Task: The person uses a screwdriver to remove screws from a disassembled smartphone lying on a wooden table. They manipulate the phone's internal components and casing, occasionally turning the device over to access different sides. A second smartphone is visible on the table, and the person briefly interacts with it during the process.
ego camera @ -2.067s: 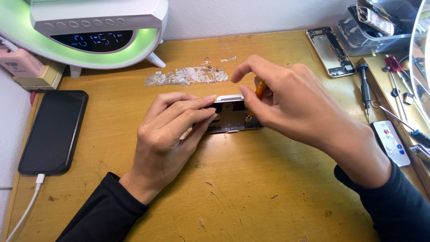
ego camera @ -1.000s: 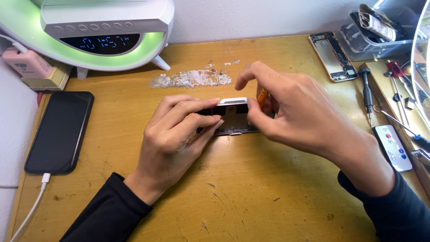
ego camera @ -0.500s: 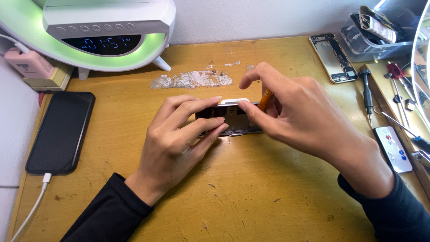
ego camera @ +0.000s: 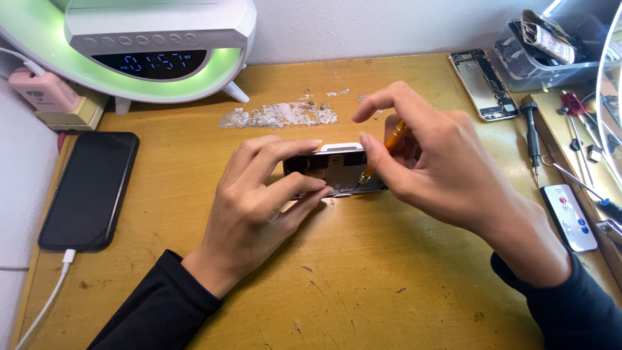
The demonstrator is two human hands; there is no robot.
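1. Seen from the head camera, the left hand (ego camera: 259, 194) pinches an opened phone (ego camera: 337, 170) lying mid-desk (ego camera: 389, 279).
2. Meanwhile, the right hand (ego camera: 440, 168) pinches an orange screwdriver (ego camera: 383, 150), its tip touching the phone.
3. Left of them lies a black phone (ego camera: 91, 188), plugged in.

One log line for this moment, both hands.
left hand: steadies small opened device on wooden desk | right hand: grip on orange screwdriver, tip at device
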